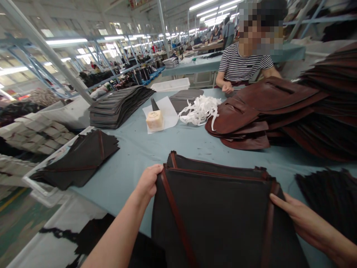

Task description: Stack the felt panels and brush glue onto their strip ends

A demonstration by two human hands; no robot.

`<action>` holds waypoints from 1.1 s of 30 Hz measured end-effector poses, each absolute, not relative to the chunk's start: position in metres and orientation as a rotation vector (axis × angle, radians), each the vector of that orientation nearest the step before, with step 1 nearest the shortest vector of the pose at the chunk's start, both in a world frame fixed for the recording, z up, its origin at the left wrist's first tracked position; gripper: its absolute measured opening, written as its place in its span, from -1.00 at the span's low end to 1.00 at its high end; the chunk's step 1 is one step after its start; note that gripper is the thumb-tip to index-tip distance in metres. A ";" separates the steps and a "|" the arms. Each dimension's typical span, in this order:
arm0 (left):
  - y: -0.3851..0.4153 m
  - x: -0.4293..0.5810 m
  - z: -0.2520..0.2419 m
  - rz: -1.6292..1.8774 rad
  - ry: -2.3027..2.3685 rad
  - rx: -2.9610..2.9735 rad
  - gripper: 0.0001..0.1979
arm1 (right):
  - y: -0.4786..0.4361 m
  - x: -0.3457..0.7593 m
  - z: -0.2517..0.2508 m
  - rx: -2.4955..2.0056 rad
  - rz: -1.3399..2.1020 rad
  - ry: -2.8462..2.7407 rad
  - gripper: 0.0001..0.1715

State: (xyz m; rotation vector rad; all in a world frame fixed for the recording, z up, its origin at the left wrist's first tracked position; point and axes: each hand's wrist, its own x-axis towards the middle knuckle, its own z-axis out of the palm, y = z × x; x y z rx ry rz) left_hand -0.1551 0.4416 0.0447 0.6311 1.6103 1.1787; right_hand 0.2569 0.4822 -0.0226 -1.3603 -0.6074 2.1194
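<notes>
A dark leather panel [220,212] with reddish-brown strips down both sides is held up in front of me, above the near edge of the table. My left hand [151,180] pinches its upper left corner, fingers closed. At the upper right edge, my right hand [291,206] grips it with the thumb in front and the other fingers partly hidden behind. Another piece with the same brown trim shows just behind the panel's top edge; whether the two are joined I cannot tell.
On the blue-green table [131,149] lie trimmed dark pieces [83,158], a dark stack [119,106], a yellowish block [155,121] on white paper, white strips [199,109] and brown leather pieces [251,108]. More dark pieces [331,197] sit right. A co-worker [245,61] in stripes sits opposite.
</notes>
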 end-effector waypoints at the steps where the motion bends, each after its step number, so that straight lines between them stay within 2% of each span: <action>1: 0.442 -0.155 0.044 1.188 1.633 0.643 -0.82 | 0.483 0.258 -0.023 -1.355 2.123 -0.599 -0.18; 6: 0.446 -0.150 0.018 1.158 1.819 0.701 -0.88 | 0.485 0.257 -0.020 -1.365 2.093 -0.593 -0.19; 9: 0.447 -0.148 0.006 1.139 1.902 0.729 -0.85 | 0.485 0.256 -0.020 -1.386 2.085 -0.598 -0.19; 16: 0.436 -0.147 0.023 1.059 1.709 0.794 -0.63 | 0.484 0.257 -0.022 -1.421 2.045 -0.651 -0.17; 20: 0.432 -0.144 0.028 1.019 1.558 0.788 -0.42 | 0.484 0.255 -0.018 -1.396 2.045 -0.648 -0.17; 23: 0.431 -0.145 0.028 1.069 1.509 0.782 -0.36 | 0.483 0.253 -0.015 -1.398 2.048 -0.632 -0.17; 28: 0.427 -0.149 0.033 1.135 1.582 0.831 -0.37 | 0.482 0.253 -0.013 -1.392 2.049 -0.675 -0.20; 33: 0.430 -0.149 0.038 1.010 1.809 1.156 -0.55 | 0.482 0.251 -0.011 -1.372 2.068 -0.608 -0.21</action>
